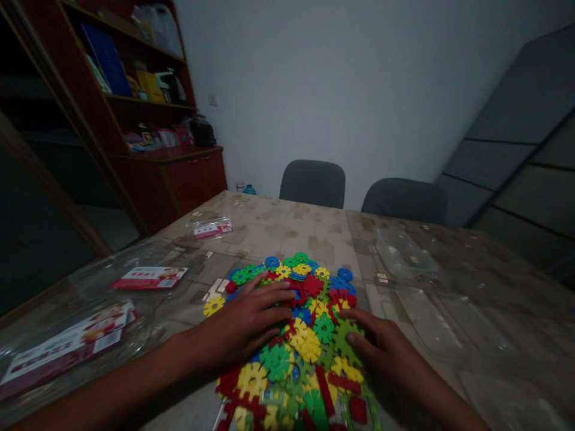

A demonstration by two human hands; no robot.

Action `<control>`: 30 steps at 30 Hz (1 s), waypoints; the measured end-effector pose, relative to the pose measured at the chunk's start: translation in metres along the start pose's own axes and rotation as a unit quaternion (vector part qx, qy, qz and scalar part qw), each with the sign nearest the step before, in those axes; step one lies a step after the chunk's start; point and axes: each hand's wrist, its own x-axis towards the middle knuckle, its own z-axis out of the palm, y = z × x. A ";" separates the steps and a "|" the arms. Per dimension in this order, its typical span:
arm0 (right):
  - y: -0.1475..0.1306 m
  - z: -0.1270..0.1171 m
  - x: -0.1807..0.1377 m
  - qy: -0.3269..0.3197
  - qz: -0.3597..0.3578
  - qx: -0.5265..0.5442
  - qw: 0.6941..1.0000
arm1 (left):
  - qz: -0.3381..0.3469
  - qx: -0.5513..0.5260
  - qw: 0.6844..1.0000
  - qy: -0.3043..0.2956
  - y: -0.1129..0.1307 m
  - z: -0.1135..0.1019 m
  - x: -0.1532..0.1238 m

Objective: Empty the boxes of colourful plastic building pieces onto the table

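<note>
A heap of flat plastic gear-shaped pieces (pixel 302 341) in red, yellow, green and blue lies on the table in front of me. My left hand (pixel 245 323) rests flat on the left side of the heap, fingers stretched out over the pieces. My right hand (pixel 386 350) lies on the right edge of the heap, fingers spread and pointing left toward a green piece (pixel 324 328). Neither hand grips anything.
The patterned table (pixel 287 230) carries clear plastic bags with red-and-white labels at the left (pixel 150 277) (pixel 67 344) and back left (pixel 212 228), and an empty clear bag (pixel 404 251) at the right. Two grey chairs (pixel 313 182) (pixel 404 200) stand behind it; a wooden shelf unit (pixel 148 120) stands left.
</note>
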 end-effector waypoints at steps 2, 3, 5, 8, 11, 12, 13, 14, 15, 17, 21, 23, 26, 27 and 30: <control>0.001 0.000 0.001 0.018 0.004 -0.003 1.000 | 0.002 0.001 1.000 -0.002 0.001 0.000 0.001; 0.001 0.000 0.001 0.030 0.009 -0.005 1.000 | 0.001 0.001 1.000 -0.002 0.001 0.000 0.001; 0.001 -0.001 0.002 0.045 0.017 -0.004 0.999 | -0.001 -0.003 1.000 0.008 0.001 0.000 0.001; -0.001 -0.002 0.001 0.024 0.011 0.019 0.999 | -0.001 -0.018 0.999 0.032 0.000 0.000 0.001; -0.004 0.003 -0.003 -0.027 -0.003 0.029 0.999 | 0.001 -0.027 0.999 0.032 0.000 0.000 0.001; -0.003 0.006 -0.004 -0.030 -0.009 0.020 0.999 | 0.001 -0.027 0.999 0.029 0.001 0.000 0.001; -0.003 0.010 -0.005 -0.021 -0.014 0.007 1.000 | 0.000 -0.027 0.999 0.026 0.001 0.000 0.001; -0.002 0.014 -0.007 -0.005 -0.020 -0.008 1.000 | -0.001 -0.026 0.999 0.023 0.001 -0.001 0.002; -0.001 0.018 -0.007 0.011 -0.025 -0.022 0.999 | 0.000 -0.024 0.999 0.022 0.002 -0.001 0.002; 0.002 0.025 -0.009 0.020 -0.030 -0.043 0.998 | 0.000 -0.022 1.000 0.020 0.002 -0.001 0.002; 0.008 0.032 -0.011 0.001 -0.025 -0.054 0.998 | 0.006 -0.013 1.000 0.024 0.002 0.000 0.001; 0.010 0.033 -0.012 -0.010 -0.024 -0.055 0.998 | 0.008 -0.011 0.999 0.031 0.002 0.000 0.001; 0.008 0.034 -0.010 -0.021 -0.013 -0.050 0.998 | 0.009 -0.011 0.999 0.033 0.002 0.000 0.001; 0.007 0.035 -0.010 -0.017 -0.008 -0.044 0.999 | 0.009 -0.010 0.999 0.030 0.002 0.000 0.001; 0.002 0.038 -0.008 0.002 -0.006 -0.023 1.000 | 0.012 -0.004 1.000 0.022 0.002 0.001 0.001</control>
